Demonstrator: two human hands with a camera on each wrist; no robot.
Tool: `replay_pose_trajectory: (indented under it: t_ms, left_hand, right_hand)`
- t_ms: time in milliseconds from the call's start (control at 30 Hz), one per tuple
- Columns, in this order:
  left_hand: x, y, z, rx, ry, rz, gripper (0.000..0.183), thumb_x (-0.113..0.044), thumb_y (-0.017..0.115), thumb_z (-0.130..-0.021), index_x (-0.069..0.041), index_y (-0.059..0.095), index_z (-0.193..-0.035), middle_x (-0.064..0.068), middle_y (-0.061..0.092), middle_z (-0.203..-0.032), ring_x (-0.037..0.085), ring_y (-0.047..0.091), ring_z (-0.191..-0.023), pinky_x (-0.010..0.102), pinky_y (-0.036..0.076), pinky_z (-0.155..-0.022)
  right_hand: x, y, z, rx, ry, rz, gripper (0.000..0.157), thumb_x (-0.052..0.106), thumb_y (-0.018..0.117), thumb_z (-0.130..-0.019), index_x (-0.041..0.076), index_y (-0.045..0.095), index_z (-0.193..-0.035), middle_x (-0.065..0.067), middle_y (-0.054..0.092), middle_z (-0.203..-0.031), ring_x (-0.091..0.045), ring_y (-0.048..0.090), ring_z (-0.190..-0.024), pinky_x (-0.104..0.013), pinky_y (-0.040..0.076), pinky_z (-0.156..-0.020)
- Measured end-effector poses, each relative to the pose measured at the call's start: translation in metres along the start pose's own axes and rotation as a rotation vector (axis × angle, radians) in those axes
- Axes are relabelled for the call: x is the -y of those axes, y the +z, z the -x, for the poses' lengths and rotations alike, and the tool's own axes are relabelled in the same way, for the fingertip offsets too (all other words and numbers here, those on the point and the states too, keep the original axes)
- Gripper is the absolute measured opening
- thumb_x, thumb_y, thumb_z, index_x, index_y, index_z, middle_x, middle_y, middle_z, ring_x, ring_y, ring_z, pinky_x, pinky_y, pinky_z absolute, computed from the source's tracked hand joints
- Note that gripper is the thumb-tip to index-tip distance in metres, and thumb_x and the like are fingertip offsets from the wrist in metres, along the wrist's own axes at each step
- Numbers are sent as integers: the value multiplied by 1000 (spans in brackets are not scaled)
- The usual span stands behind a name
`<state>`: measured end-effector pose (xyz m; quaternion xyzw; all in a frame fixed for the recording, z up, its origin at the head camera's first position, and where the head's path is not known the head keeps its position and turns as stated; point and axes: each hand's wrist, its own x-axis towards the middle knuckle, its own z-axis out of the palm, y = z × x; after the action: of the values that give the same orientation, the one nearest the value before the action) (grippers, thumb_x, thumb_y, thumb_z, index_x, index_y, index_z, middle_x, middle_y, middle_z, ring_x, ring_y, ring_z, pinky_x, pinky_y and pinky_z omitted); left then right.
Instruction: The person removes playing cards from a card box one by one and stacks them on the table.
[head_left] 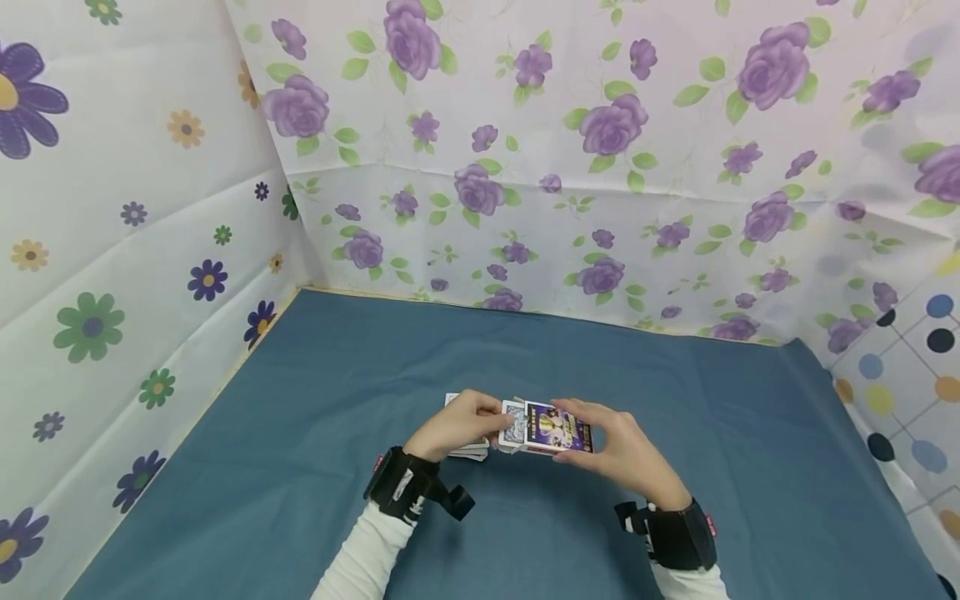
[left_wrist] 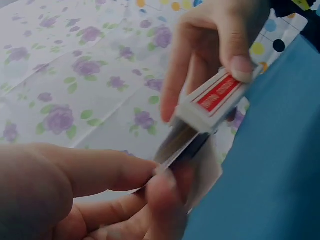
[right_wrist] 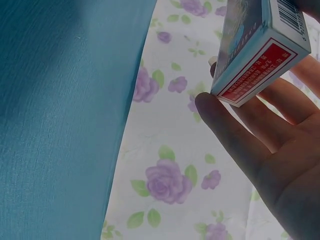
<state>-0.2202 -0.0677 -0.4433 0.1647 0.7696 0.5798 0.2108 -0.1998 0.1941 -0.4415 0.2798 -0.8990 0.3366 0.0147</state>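
Observation:
My right hand holds a purple and white playing-card box by its long edges, thumb on one side and fingers on the other. The box's open end faces left, and patterned playing cards stick partly out of it. My left hand pinches these cards between thumb and fingers. In the left wrist view, the box shows a red side label and open flaps around the cards. The right wrist view shows the box's closed end with a barcode. Below my left hand lies a stack of cards, partly hidden.
A blue cloth covers the table under both hands. Flowered sheets hang behind and at the left, and a dotted sheet hangs at the right.

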Motion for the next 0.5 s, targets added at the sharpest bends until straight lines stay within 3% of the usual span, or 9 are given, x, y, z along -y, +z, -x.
replay_pose_trajectory:
  t_ms: [67,200,300,500]
  left_hand:
    - [0,-4,1,10,6,11,25,-16,56,-99,-3,60,-77,1,58,-62,37,62,-69,30,36,-58]
    - [1,-14,5,33,8,54,27,-16,53,-100,-6,48,-75,0,47,-57,28,69,-73,28,38,-61]
    - [1,-22,8,51,15,89,22,-16,51,-101,-3,52,-83,-1,49,-62,20,68,-70,27,41,-62]
    - [1,-41,16,52,33,110,18,-10,50,-100,5,54,-109,-3,53,-73,16,59,-71,29,42,-68]
  right_hand:
    - [0,0,-1,2,4,5,66,30,81,-78,17,55,-138,-16,59,-135,-33,62,-117,-41,53,-79]
    - [0,0,-1,10,16,0,66,31,80,-79,15,55,-138,-16,59,-135,-32,62,-115,-43,53,-80]
    - [1,-1,-1,6,24,1,67,33,80,-78,16,56,-138,-15,59,-135,-31,63,-115,-40,53,-80]
    - [1,-3,1,-5,32,-2,66,34,81,-77,19,57,-136,-12,58,-137,-28,61,-119,-37,52,-81]
